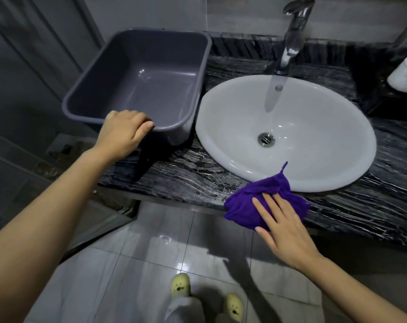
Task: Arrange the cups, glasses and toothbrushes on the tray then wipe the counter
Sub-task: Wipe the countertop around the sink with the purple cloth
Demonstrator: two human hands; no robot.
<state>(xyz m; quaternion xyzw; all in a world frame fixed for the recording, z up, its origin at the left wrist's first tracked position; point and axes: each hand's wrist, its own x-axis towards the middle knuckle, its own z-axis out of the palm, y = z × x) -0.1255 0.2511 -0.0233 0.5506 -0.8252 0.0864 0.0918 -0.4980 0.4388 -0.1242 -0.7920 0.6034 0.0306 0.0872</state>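
- Left hand (125, 129): fingers curled over the tub (142, 80) rim at ten o'clock, likely lifting it clear.
- Right hand (284, 226): fingers flat, pressing the cloth (249, 208) onto the counter (186, 176) at five o'clock, wiping.
- Cup (404, 74): two o'clock; tray unseen.

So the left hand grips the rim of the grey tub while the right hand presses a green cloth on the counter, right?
Not quite: the cloth is purple, not green, as the head view shows. The left hand does grip the grey tub rim, and the right hand presses the cloth on the counter.

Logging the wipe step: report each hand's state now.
Left hand: closed on the grey plastic tub's near rim.
Right hand: open, flat on the purple cloth.
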